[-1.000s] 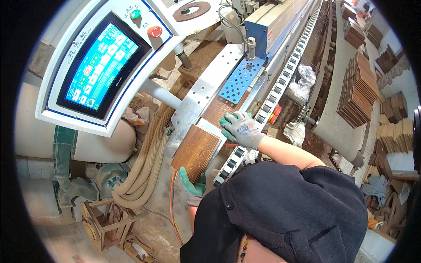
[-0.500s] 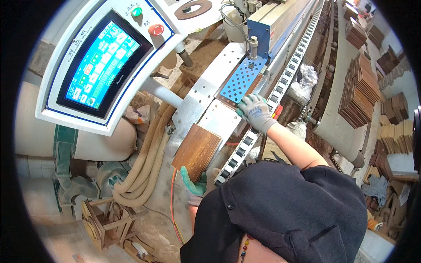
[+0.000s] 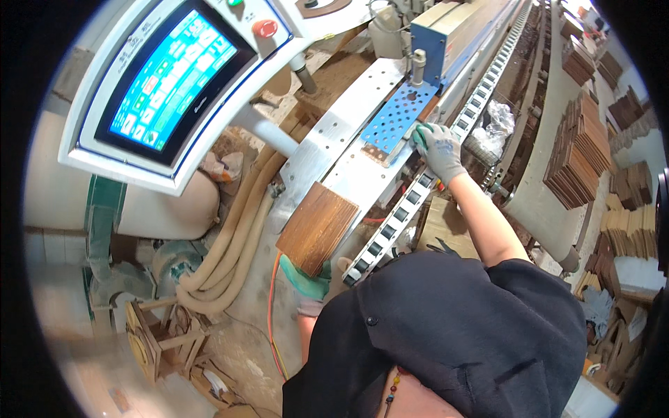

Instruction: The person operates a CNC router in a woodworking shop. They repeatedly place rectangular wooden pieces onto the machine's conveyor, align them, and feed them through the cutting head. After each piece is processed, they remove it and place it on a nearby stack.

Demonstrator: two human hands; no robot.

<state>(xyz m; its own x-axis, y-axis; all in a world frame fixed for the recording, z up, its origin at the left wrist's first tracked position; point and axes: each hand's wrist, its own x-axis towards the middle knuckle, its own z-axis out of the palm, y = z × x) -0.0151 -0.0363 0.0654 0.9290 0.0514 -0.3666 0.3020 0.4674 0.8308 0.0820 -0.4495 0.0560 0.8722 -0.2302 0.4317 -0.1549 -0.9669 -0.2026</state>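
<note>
My left hand [image 3: 307,282], in a grey glove with green palm and fingers, holds the near end of a short stack of brown wooden boards [image 3: 317,226]. The stack rests on the metal table [image 3: 352,167] of a machine, and some of my fingers are hidden beneath it. Farther off, my gloved right hand [image 3: 440,150] reaches to the right edge of a blue perforated plate [image 3: 397,118]. Its fingers are bent but not closed round anything I see. Just ahead of them, a brown board strip [image 3: 430,111] shows along the plate's edge.
A control panel [image 3: 174,83] with a lit screen overhangs the left side. The roller conveyor chain [image 3: 411,198] runs away diagonally beside my right arm. Stacked boards [image 3: 578,150] lie on a belt [image 3: 536,181] at the right. Thick hoses [image 3: 237,265] hang below the table.
My right hand has moved away and rightward along the plate's edge, and the brown board there shows farther along. My left hand has settled closer against the stack's near end.
</note>
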